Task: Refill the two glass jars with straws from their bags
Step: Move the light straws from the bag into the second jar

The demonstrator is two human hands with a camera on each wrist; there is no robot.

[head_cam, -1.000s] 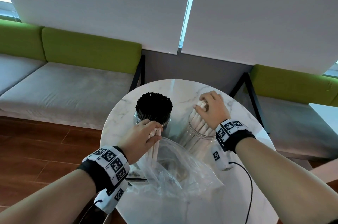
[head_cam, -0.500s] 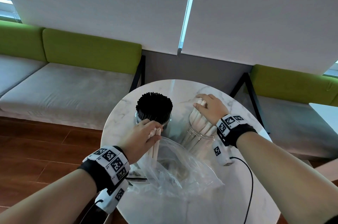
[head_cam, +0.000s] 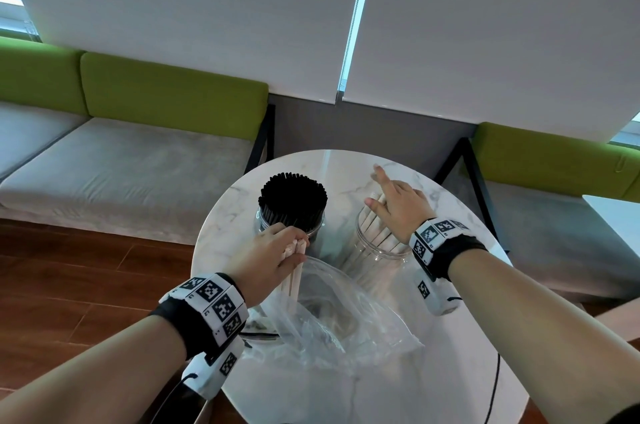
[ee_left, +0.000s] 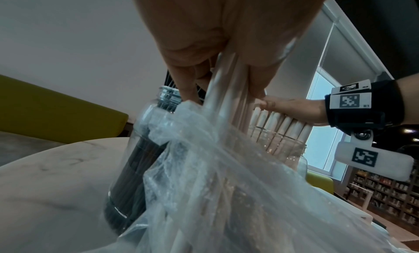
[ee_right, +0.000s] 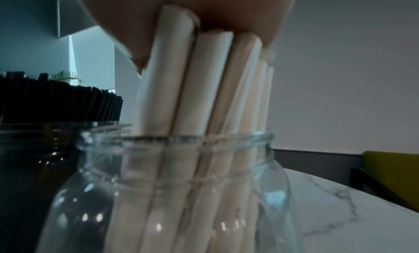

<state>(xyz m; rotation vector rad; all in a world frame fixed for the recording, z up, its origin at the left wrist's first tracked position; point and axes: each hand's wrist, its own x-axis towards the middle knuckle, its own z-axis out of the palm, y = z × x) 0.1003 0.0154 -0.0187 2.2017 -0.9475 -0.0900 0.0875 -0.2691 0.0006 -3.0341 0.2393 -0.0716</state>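
On the round marble table [head_cam: 346, 167] stand two glass jars. The left jar [head_cam: 263, 219] is packed with black straws [head_cam: 292, 201]. The right jar [head_cam: 374, 250] holds white straws [head_cam: 375, 233] that lean and stick out above its rim. My right hand [head_cam: 391, 198] lies flat on their tops with its fingers straight; in the right wrist view the palm presses on the white straws [ee_right: 204, 88] above the jar [ee_right: 181, 185]. My left hand [head_cam: 294, 245] grips a bundle of white straws [head_cam: 294, 273] that rises out of the clear plastic bag [head_cam: 343, 319]. The same bundle [ee_left: 226, 99] and bag [ee_left: 226, 185] fill the left wrist view.
The bag lies crumpled over the near half of the table, right against both jars. A cable [head_cam: 493, 385] runs from my right wrist across the table's near right. Grey benches with green backs [head_cam: 173, 94] stand behind the table, and wooden floor [head_cam: 69, 267] lies to the left.
My right hand has uncurled from the tops of the white straws and now lies flat over them with its fingers stretched out. The left hand keeps its grip and has barely moved.
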